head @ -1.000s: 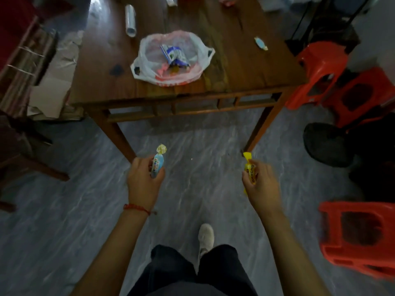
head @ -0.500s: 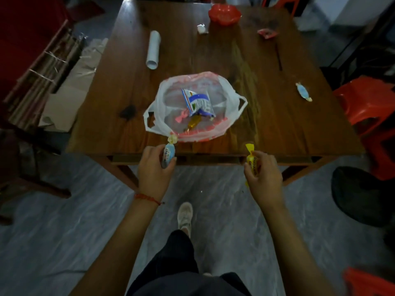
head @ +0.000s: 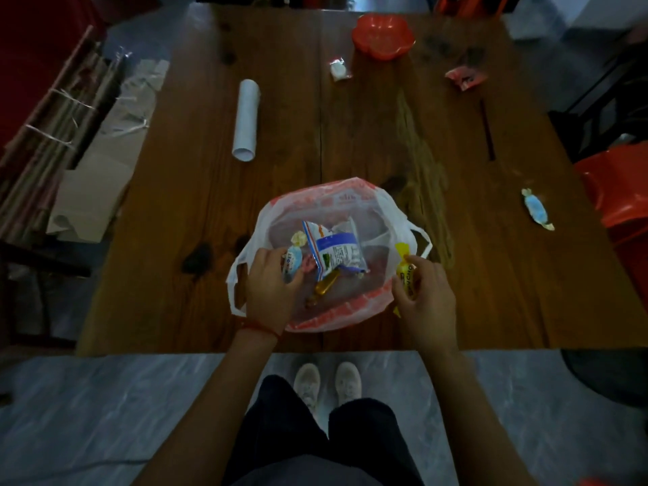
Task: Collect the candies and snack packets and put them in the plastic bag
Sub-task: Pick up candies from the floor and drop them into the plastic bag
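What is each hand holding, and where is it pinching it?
The left hand grips a blue candy around its middle. The right hand grips a yellow candy around its middle, twisted end sticking up.

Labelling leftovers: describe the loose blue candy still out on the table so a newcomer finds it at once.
Start at the wooden table and find the plastic bag near its front edge. Go right toward the red stool: the blue candy lies alone there, blue with pale twisted ends, unlike the red packet farther back.

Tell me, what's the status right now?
Left hand holds blue candy over plastic bag. Right hand holds yellow candy at bag's rim. Nothing blocking.
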Action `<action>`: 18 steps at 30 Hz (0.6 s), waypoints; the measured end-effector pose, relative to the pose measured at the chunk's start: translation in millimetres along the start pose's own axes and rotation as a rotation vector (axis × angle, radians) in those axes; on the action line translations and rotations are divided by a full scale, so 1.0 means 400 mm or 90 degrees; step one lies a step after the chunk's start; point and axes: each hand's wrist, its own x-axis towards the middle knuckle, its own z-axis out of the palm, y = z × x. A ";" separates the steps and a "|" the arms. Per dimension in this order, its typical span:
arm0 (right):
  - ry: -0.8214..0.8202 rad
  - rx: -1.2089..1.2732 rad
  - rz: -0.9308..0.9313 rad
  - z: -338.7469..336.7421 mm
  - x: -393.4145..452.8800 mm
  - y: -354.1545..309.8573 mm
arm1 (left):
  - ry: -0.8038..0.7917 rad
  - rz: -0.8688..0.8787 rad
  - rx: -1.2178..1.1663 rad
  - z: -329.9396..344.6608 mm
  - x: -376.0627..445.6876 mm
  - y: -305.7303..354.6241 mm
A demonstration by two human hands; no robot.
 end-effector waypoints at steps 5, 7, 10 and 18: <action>-0.025 0.002 -0.012 0.011 0.077 0.017 | -0.029 -0.055 0.036 0.038 0.019 -0.009; -0.026 0.005 -0.013 0.014 0.097 0.023 | -0.049 -0.090 0.045 0.052 0.026 -0.009; -0.037 0.003 -0.039 0.017 0.116 0.028 | -0.066 -0.113 0.057 0.066 0.036 -0.010; -0.062 0.031 -0.069 0.036 0.147 0.014 | -0.038 0.016 0.107 0.031 0.028 0.022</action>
